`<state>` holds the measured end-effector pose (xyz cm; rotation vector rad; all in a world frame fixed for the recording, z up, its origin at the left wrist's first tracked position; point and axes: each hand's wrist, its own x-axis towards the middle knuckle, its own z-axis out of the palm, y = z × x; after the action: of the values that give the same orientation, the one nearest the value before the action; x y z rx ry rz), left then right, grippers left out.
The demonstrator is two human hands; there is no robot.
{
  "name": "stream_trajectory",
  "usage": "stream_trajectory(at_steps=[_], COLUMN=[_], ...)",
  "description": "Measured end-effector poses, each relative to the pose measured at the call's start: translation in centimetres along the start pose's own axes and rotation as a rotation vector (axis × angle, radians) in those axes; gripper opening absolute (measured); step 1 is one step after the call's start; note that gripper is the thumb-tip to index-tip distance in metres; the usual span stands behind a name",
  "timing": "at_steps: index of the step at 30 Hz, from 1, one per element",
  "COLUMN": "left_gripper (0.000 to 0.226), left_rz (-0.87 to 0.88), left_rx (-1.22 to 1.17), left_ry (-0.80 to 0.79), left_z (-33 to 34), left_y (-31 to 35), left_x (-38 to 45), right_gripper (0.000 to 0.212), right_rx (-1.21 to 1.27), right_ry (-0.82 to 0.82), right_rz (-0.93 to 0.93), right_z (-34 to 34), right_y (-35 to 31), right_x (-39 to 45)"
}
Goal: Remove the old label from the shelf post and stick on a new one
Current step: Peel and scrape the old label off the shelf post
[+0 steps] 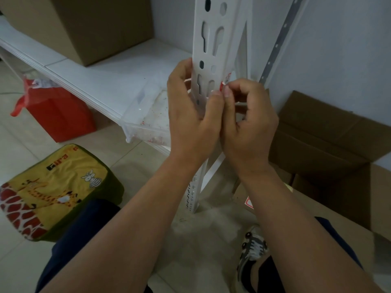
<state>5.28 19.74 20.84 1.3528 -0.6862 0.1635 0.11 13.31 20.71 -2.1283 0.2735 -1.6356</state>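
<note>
A white slotted shelf post [213, 37] rises up the middle of the view. A red and white label [226, 81] sticks out from the post's right edge. My left hand [190, 115] grips the post, fingers curled round its left edge and thumb on its front. Beside it, my right hand [247, 119] pinches the label's lower end between thumb and forefinger. Most of the label is hidden behind my fingers and the post.
A white shelf board [101, 81] carries a cardboard box [91, 26] and a clear plastic tray [148, 115]. A red bag [57, 115] and a giraffe-print cushion [53, 187] lie at the left. Opened cartons [328, 132] stand at the right, one bearing a red and white sticker [249, 203].
</note>
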Motion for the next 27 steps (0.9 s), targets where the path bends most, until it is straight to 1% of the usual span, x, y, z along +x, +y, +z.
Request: stream_trajectory(at_steps=[3,6,8,12,13,14,17,19,21,24,27], left_gripper=[0.047,0.038,0.035,0.032,0.031,0.030,0.029,0.027,0.027,0.028,0.033], left_rz=[-0.028,-0.037,-0.044,-0.059,-0.060,-0.061,-0.066,-0.065,-0.063,-0.073,-0.099], left_rx=[-0.043,-0.061,-0.065,-0.084,-0.089,-0.095,-0.112,-0.119,-0.106,-0.091,-0.110], left_ry=[0.003,0.040,0.049,0.072,0.075,0.073,0.064,0.066,0.071,0.070,0.052], left_z=[-0.3,-0.5,-0.5,-0.4,-0.4,-0.4,-0.5,-0.6,-0.5,-0.6,-1.0], left_y=[0.3,0.2,0.2,0.1,0.0,0.0,0.1,0.2,0.3,0.5,0.8], left_x=[0.3,0.5,0.5,0.6,0.7,0.7,0.8,0.7,0.7,0.5,0.4], right_gripper=[0.018,0.025,0.033,0.056,0.056,0.053,0.030,0.022,0.020,0.024,0.019], right_rx=[-0.128,-0.235,-0.267,-0.260,-0.254,-0.246,-0.231,-0.241,-0.243,-0.191,-0.081], right_ry=[-0.043,-0.090,-0.132,-0.203,-0.218,-0.234,-0.283,-0.305,-0.294,-0.229,-0.230], right_rz=[-0.136,-0.227,-0.260,-0.274,-0.262,-0.249,-0.213,-0.194,-0.166,-0.113,-0.163], right_z=[-0.3,-0.9,-1.5,-2.0,-2.0,-2.1,-2.5,-2.6,-2.3,-1.7,-1.4], right_y=[0.6,0.6,0.3,-0.5,-0.6,-0.6,-0.2,-0.3,-0.5,-0.8,-1.3], right_x=[0.2,0.5,0.9,1.6,1.8,2.0,2.4,2.6,2.7,2.6,1.4])
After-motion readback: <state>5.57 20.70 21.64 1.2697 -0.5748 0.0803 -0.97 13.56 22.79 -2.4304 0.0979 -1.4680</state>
